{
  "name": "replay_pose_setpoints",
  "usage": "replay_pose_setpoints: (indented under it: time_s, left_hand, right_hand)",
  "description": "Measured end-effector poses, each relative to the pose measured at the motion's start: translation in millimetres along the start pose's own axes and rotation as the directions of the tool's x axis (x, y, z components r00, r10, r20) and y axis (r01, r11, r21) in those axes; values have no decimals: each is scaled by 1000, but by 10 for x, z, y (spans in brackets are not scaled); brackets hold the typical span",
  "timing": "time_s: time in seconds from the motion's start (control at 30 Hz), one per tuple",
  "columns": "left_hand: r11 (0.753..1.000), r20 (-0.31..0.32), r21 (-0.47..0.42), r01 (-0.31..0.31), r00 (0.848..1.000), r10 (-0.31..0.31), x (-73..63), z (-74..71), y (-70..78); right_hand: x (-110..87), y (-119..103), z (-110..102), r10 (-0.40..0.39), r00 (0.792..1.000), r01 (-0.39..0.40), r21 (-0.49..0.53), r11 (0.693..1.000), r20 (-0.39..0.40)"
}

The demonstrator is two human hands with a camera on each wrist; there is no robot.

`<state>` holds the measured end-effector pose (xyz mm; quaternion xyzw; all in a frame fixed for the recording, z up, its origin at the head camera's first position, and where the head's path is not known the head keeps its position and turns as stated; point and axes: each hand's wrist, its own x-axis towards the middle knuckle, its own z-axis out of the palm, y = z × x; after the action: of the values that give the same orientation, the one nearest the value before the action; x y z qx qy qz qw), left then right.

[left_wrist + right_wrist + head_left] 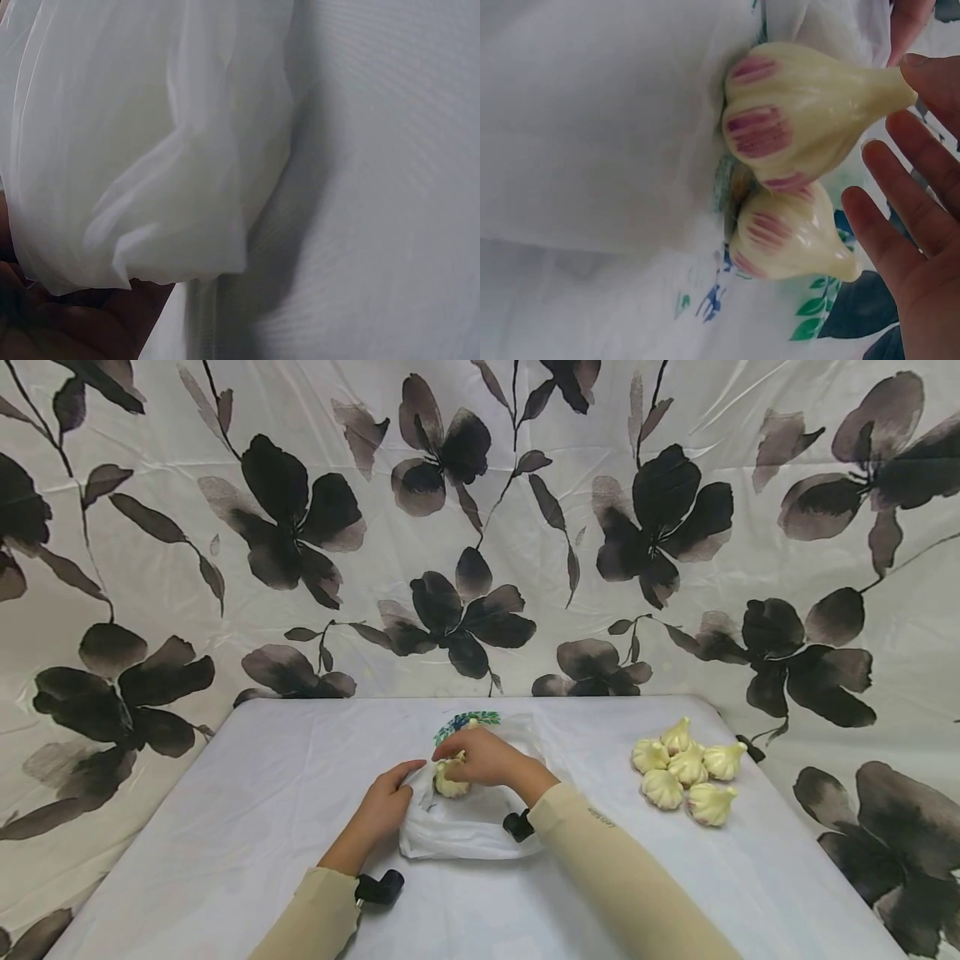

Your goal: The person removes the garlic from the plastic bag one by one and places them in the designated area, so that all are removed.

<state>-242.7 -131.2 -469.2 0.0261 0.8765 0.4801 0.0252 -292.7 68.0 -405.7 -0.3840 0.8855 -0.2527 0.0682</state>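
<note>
A white plastic bag (468,837) with a blue and green leaf print lies at the middle of the table. My right hand (487,757) pinches a garlic bulb (799,112) by its neck between thumb and forefinger, at the bag's mouth; the other fingers are spread out. Just beside that bulb, a second garlic bulb (791,234) with pinkish streaks sits against the bag. On the near left side, my left hand (384,802) grips the bag's edge. White film (150,150) fills much of the left wrist view and partly covers the fingers.
Several garlic bulbs (687,766) are grouped on the right of the white-covered table (247,793). A floral cloth (555,568) hangs behind the table's back edge. Black wrist cameras (380,888) are strapped at both sleeves.
</note>
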Motion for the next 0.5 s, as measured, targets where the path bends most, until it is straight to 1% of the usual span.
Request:
replay_pose_setpoints:
  time_s: [0.23, 0.5]
  left_hand:
    - [1000, -13, -1, -4, 1000, 4, 3, 0, -11]
    - [1000, -13, 12, 23, 1000, -23, 14, 16, -17]
  right_hand:
    - [31, -28, 56, 19, 1000, -19, -8, 1000, 13]
    - [-6, -27, 37, -16, 1000, 17, -71, 997, 7]
